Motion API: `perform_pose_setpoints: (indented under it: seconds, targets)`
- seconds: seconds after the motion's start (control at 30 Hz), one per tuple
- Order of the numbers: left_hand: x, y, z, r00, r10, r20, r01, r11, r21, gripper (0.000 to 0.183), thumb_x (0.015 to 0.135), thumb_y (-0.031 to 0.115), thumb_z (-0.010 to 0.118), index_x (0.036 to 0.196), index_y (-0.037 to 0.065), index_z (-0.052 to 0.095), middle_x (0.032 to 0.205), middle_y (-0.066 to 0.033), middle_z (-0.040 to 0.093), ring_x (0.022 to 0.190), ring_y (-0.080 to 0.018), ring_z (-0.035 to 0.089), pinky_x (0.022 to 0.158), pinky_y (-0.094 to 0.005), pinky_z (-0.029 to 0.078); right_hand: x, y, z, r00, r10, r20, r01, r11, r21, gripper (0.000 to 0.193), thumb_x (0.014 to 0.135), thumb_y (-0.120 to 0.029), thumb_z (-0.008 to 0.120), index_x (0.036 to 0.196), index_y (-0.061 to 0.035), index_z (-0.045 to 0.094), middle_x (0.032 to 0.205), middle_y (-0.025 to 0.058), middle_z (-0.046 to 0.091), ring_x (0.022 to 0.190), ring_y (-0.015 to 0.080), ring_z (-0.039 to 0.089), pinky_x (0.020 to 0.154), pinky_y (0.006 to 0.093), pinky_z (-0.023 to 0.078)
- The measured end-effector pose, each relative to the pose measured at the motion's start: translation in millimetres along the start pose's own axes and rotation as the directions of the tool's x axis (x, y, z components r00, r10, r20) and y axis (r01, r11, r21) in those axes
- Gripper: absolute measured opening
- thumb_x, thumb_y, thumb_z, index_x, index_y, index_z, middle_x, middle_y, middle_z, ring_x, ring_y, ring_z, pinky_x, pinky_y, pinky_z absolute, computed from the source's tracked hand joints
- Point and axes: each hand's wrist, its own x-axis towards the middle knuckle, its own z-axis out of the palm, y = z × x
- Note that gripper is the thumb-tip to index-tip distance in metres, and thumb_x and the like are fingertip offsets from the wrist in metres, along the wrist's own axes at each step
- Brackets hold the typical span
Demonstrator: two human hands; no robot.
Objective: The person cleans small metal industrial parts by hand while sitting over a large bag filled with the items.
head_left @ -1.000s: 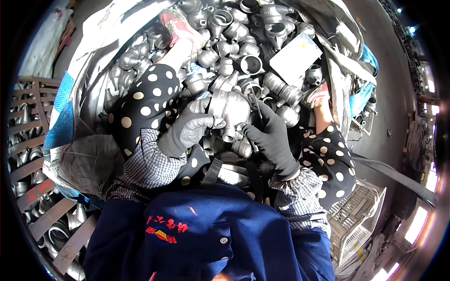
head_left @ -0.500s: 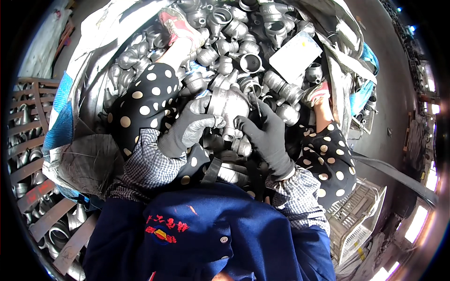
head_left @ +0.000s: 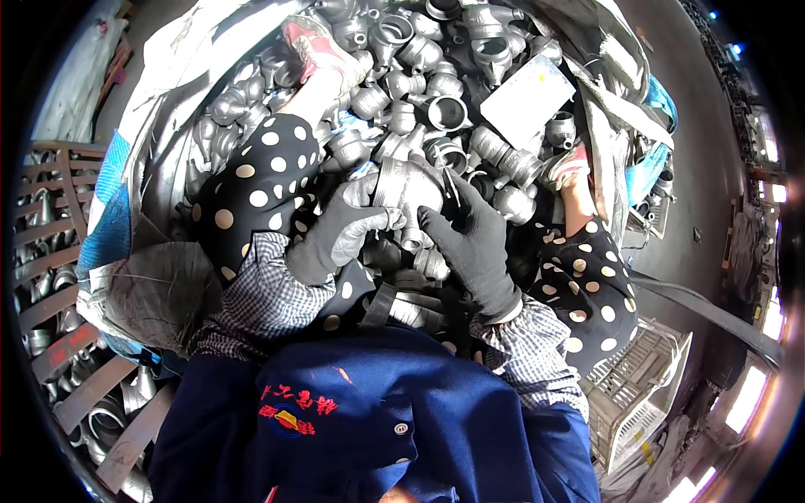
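My left hand (head_left: pixel 340 230), in a dark grey glove, is closed around the left side of a grey metal casting (head_left: pixel 409 194) with a round, ribbed body and a short pipe end pointing toward me. At the casting's right side is my right hand (head_left: pixel 480 247), also gloved, with its thumb close to the pipe end. A slim metal tool (head_left: pixel 451 183) sticks up from the right hand's fingers beside the casting; its exact kind and its handle are hidden. More castings (head_left: pixel 432 264) lie just below and around both hands.
Similar castings (head_left: pixel 369 101) fill the big woven sack (head_left: pixel 180 50) around my legs. A white box lid or board (head_left: pixel 528 99) lies on them at the far right. A slatted metal crate (head_left: pixel 63 314) stands left, a plastic basket (head_left: pixel 641 390) right.
My right hand has shifted slightly, and the slim tool has tilted and moved a little left against the casting. The left hand keeps its hold on the casting.
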Motion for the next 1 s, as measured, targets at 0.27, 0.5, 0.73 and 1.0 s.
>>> perform_pose_setpoints:
  seconds: [0.27, 0.5, 0.73, 1.0]
  targets:
    - [-5, 7, 22, 0.989, -0.057, -0.138, 0.08, 0.983, 0.165, 0.031, 0.087, 0.0, 0.059, 0.118, -0.003, 0.056, 0.086, -0.0093, 0.064, 0.076, -0.0164, 0.064, 0.071, -0.0271, 0.051, 13, -3, 3, 0.981, 0.192, 0.012, -0.191, 0.98, -0.056, 0.043, 0.08, -0.036, 0.071, 0.098, 0.0026, 0.062, 0.067, 0.0163, 0.061, 0.058, 0.0265, 0.06, 0.057, 0.0384, 0.046]
    - [2, 1, 3, 0.992, -0.084, -0.09, 0.071, 0.988, -0.14, 0.041, 0.086, -0.004, 0.058, 0.126, -0.001, 0.052, 0.101, -0.0088, 0.065, 0.087, -0.0143, 0.064, 0.077, -0.0249, 0.054, 15, 12, -5, 0.86, 0.506, 0.059, -0.464, 0.73, 0.503, 0.032, 0.091, -0.028, 0.064, 0.077, 0.0005, 0.066, 0.057, -0.006, 0.047, 0.053, 0.0024, 0.036, 0.048, 0.0237, 0.028]
    - [8, -8, 20, 0.995, -0.101, -0.009, 0.092, 0.937, -0.336, 0.027, 0.089, 0.001, 0.058, 0.115, -0.005, 0.057, 0.099, -0.0128, 0.065, 0.089, -0.0196, 0.065, 0.075, -0.0282, 0.054, -24, -20, 2, 0.911, 0.41, 0.041, -0.381, 0.8, 0.464, 0.026, 0.09, -0.021, 0.065, 0.097, 0.0033, 0.068, 0.079, -0.0014, 0.064, 0.071, 0.0046, 0.05, 0.063, 0.0233, 0.041]
    - [-13, -45, 30, 0.999, -0.033, -0.001, 0.031, 0.94, 0.34, 0.038, 0.088, -0.001, 0.06, 0.126, -0.004, 0.053, 0.112, -0.0119, 0.063, 0.094, -0.0127, 0.061, 0.083, -0.0263, 0.05, -10, -6, -12, 0.892, 0.434, -0.127, -0.296, 0.772, 0.562, 0.025, 0.086, -0.017, 0.067, 0.098, 0.0052, 0.066, 0.082, 0.0033, 0.069, 0.072, 0.0064, 0.057, 0.066, 0.0228, 0.046]
